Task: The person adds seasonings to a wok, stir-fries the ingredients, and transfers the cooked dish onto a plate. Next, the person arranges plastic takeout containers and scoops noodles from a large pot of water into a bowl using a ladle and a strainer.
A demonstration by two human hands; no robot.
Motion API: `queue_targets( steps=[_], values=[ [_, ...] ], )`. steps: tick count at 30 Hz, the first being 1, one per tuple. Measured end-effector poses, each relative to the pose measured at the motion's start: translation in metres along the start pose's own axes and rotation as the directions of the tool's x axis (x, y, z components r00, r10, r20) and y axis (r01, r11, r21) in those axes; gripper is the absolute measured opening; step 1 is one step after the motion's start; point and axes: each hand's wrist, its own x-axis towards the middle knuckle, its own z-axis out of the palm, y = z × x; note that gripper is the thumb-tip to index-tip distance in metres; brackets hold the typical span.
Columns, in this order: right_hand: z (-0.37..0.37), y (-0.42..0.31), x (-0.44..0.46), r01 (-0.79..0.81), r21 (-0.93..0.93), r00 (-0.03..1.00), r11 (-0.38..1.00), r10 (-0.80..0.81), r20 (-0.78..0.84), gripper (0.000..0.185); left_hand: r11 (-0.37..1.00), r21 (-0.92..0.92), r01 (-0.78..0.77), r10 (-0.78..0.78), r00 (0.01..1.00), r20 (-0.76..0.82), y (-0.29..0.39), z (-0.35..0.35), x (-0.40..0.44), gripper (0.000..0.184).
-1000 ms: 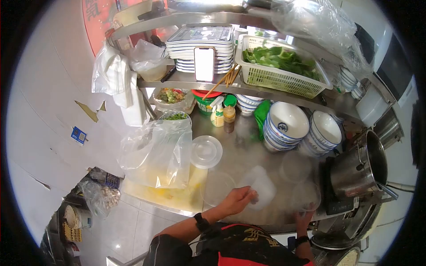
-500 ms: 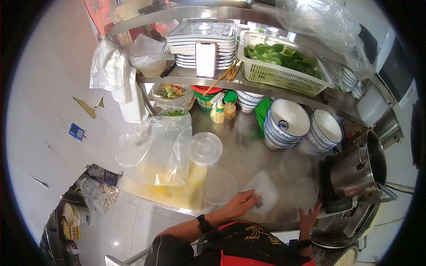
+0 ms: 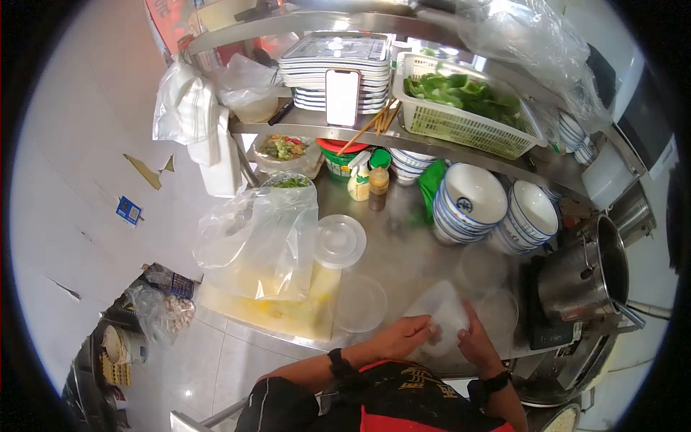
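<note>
A translucent white plastic piece [image 3: 445, 306], roughly square with rounded corners, is held low over the steel counter; I cannot make out whether it is a bag or a container. My left hand [image 3: 404, 335] pinches its left edge with thumb and fingers. At its right side my right hand [image 3: 478, 340] is closed on the edge, thumb in front. Just left of my left hand stands a clear round plastic tub [image 3: 360, 304]. Another clear round tub [image 3: 499, 311] is close beside my right hand, partly behind it. A round clear lid [image 3: 340, 241] lies farther left.
A large clear bag [image 3: 263, 245] covers part of the yellowish board [image 3: 252, 311] at left. Stacked bowls [image 3: 471, 194] and a steel pot [image 3: 583, 270] stand at right. Overhead, the shelf holds a phone [image 3: 342, 99], stacked trays [image 3: 335, 50] and a basket of greens [image 3: 468, 129].
My right hand has moved left and up from the counter's edge and taken hold of the white plastic piece. My left hand, still holding it, has shifted slightly right in view.
</note>
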Motion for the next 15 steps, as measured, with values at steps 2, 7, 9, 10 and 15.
queue_targets(
  steps=[2,7,9,10,15],
  values=[
    [0.029,-0.016,-0.003,-0.063,0.026,0.998,0.998,0.063,-0.028,0.084,0.999,-0.043,0.027,-0.028,1.000,-0.015,-0.005,-0.001,-0.005,0.031],
    [0.045,-0.016,0.011,-0.126,0.524,0.980,0.842,0.024,0.197,0.081,0.997,-0.002,0.082,-0.082,0.992,-0.097,-0.008,-0.008,-0.011,0.038],
    [0.044,-0.014,0.013,-0.123,0.495,0.983,0.860,0.035,0.182,0.080,0.994,-0.072,0.079,-0.086,0.991,-0.105,-0.010,-0.008,-0.012,0.038],
    [0.044,-0.015,0.014,-0.116,0.466,0.985,0.877,0.042,0.165,0.079,0.988,-0.139,0.073,-0.089,0.990,-0.112,-0.011,-0.009,-0.012,0.037],
    [0.050,-0.027,0.016,-0.057,0.352,0.997,0.934,0.032,0.075,0.079,0.982,-0.184,0.046,-0.081,0.980,-0.185,-0.012,-0.012,-0.011,0.033]
  ],
)
